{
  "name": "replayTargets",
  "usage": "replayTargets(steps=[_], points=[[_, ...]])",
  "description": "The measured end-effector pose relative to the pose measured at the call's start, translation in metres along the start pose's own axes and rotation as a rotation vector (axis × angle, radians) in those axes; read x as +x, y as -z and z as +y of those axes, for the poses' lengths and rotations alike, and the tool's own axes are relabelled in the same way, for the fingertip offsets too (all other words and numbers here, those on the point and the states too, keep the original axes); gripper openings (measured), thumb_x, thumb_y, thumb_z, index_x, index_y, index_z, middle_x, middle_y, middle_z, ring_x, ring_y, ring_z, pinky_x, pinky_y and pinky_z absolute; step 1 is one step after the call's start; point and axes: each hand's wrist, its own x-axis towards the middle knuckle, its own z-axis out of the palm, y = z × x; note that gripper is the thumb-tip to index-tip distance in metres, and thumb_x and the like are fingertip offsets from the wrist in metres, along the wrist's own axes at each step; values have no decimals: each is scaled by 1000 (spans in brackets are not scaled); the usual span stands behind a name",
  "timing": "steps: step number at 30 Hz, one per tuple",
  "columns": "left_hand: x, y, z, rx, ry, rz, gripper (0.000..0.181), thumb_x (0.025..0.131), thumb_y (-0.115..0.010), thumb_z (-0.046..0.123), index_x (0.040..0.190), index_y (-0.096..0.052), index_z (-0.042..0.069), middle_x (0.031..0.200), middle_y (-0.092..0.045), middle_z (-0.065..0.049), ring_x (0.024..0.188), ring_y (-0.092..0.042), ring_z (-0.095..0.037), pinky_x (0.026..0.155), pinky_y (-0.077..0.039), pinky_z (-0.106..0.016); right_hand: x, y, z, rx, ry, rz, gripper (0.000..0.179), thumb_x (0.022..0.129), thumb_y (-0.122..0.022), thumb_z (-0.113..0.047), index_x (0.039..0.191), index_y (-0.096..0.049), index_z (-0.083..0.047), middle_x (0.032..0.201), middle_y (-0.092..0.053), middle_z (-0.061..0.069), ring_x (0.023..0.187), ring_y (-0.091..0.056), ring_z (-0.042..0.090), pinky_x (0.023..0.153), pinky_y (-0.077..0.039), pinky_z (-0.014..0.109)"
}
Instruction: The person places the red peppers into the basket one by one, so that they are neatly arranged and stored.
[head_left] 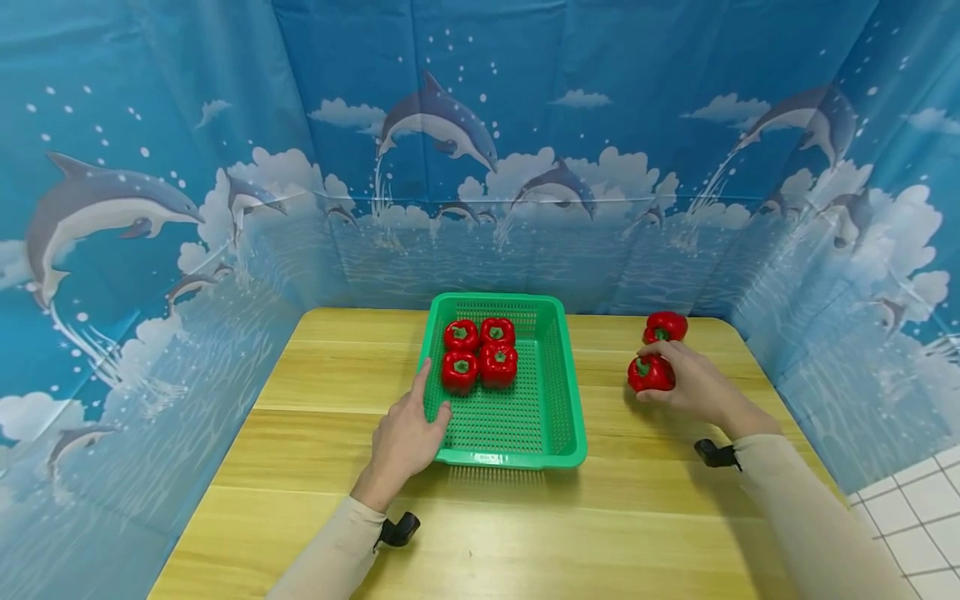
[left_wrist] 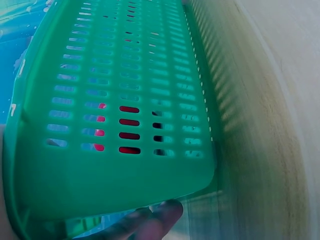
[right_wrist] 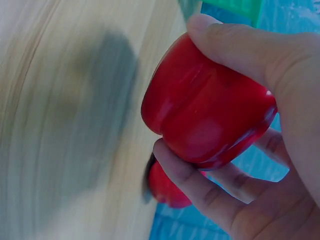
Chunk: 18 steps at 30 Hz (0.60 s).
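A green plastic basket (head_left: pixel 495 460) with slotted walls stands on the table. Inside it, toward the back left, several red bell peppers (head_left: pixel 498 363) sit upright and close together. My left hand (head_left: pixel 408 433) holds the basket's left side near the front, its thumb at the rim; in the left wrist view its fingers (left_wrist: pixel 167 212) show partly at the basket's edge. To the right of the basket, my right hand (head_left: pixel 697 383) grips a red bell pepper (right_wrist: pixel 210 105) between thumb and fingers, above the wood. Just behind it lies another red bell pepper (head_left: pixel 666 325).
The yellow wooden table (head_left: pixel 330 367) ends at a blue dolphin-print curtain (head_left: pixel 480 250) behind and on both sides. White tiles (head_left: pixel 911 517) show at the lower right. Each wrist carries a small black device (head_left: pixel 399 530).
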Motion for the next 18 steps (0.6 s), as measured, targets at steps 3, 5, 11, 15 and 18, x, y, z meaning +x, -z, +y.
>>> replayTargets(steps=[3, 5, 11, 15, 18], points=[[0, 1, 0, 2, 8, -14, 86, 115, -65, 45, 189, -23, 31, 143, -79, -22, 55, -52, -24, 47, -38, -37, 1, 0, -10, 10, -9, 17, 73, 96, -100, -32, 153, -65, -4, 154, -68, 32, 134, -70, 59, 106, -63, 75], [1, 1, 0, 3, 9, -19, 86, 115, -65, 46, 189, -22, 32, 140, -79, -22, 56, -53, -25, 47, -39, -38, 2, 1, -16, 7, -11, 24, 73, 97, -99, -35, 154, -65, -4, 156, -68, 32, 134, -71, 59, 107, -63, 75], [1, 1, 0, -8, 6, -18, 87, 114, -65, 50, 188, -23, 31, 133, -77, -22, 59, -54, -25, 48, -41, -39, 2, 3, -28, 6, -2, 39, 73, 99, -97, -35, 156, -65, -5, 154, -70, 31, 130, -74, 57, 104, -66, 71], [2, 0, 0, -35, 15, -23, 86, 115, -63, 53, 187, -24, 27, 125, -76, -17, 50, -45, -20, 45, -36, -34, 3, 4, -36, 24, 16, 67, 72, 99, -97, -34, 158, -64, -8, 152, -71, 27, 127, -77, 52, 100, -68, 67], [2, 0, 0, -47, 19, -17, 85, 115, -63, 53, 185, -25, 24, 107, -70, -12, 47, -40, -18, 44, -33, -31, 3, 6, -44, 36, 26, 100, 72, 99, -97, -34, 158, -65, -9, 152, -72, 25, 125, -78, 50, 98, -69, 66]])
